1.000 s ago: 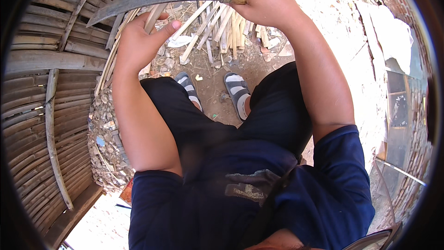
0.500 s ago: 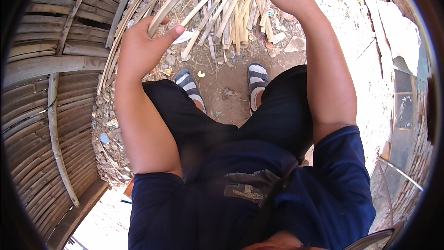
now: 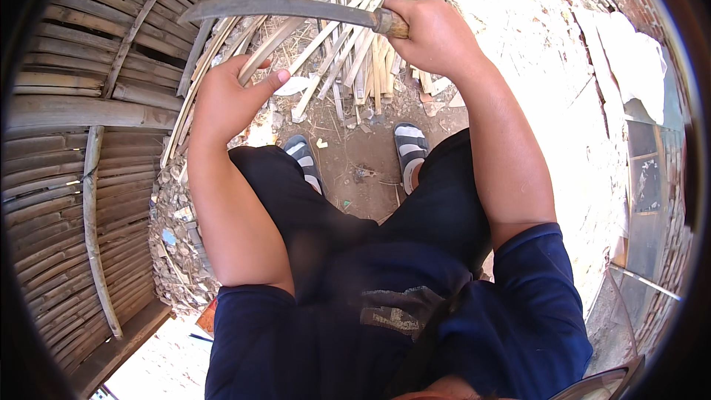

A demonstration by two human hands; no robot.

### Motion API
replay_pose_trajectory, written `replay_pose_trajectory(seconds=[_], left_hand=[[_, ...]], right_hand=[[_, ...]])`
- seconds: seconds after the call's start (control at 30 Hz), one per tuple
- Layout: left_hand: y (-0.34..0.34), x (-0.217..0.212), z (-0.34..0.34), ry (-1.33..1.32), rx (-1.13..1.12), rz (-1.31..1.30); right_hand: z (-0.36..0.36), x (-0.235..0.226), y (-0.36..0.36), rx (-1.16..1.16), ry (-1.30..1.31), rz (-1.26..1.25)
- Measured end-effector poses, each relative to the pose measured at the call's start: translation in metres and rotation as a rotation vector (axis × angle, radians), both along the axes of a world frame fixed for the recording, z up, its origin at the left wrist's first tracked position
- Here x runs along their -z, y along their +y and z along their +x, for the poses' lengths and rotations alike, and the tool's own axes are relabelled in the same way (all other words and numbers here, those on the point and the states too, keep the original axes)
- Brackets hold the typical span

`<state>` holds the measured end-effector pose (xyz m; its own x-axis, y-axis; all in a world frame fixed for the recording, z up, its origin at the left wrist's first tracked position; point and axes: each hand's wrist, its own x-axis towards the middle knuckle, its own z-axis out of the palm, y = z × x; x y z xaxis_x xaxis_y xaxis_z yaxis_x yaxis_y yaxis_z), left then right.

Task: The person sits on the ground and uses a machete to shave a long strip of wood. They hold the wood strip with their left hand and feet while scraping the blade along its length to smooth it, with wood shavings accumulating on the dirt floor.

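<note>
My right hand [image 3: 433, 35] is closed round the wooden handle of a machete [image 3: 285, 7]. Its long, slightly curved grey blade points left, above and beyond my left hand. My left hand [image 3: 231, 96] grips the near end of a pale bamboo strip [image 3: 275, 43] between thumb and fingers. From there the strip runs up and to the right, passing behind the blade. Many more split bamboo strips [image 3: 361, 67] lie fanned out on the ground ahead of my feet. The far ends of the strips run out of the picture.
At the left stands a woven bamboo wall [image 3: 55, 207] with a pole [image 3: 95, 230] across it. Two sandalled feet [image 3: 409, 150] rest on dirt among rubble and scraps. Bright, sunlit ground [image 3: 526, 96] stretches to the right, toward leaning panels [image 3: 644, 170].
My right hand has come down and toward the left, bringing the machete blade into view across the strips. My left hand keeps its hold on the bamboo strip, nearly still.
</note>
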<state>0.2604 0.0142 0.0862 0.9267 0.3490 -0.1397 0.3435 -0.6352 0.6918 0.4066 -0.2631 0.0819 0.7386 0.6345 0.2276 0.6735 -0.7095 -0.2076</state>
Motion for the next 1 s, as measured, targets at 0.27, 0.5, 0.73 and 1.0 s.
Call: replay_pose_trajectory(seconds=[0.27, 0.5, 0.73, 1.0], left_hand=[[0.004, 0.007, 0.001, -0.019, -0.012, -0.088], [0.018, 0.008, 0.001, -0.085, -0.006, -0.111], [0.017, 0.008, -0.003, -0.086, -0.096, -0.008], [0.010, 0.013, -0.001, -0.084, -0.039, -0.107]], right_hand=[[0.035, -0.002, -0.035, 0.216, 0.135, 0.347], [0.000, -0.013, 0.017, -0.077, 0.024, 0.139], [0.036, -0.004, -0.011, 0.069, 0.074, 0.349], [0.019, -0.004, -0.017, -0.059, 0.101, 0.164]])
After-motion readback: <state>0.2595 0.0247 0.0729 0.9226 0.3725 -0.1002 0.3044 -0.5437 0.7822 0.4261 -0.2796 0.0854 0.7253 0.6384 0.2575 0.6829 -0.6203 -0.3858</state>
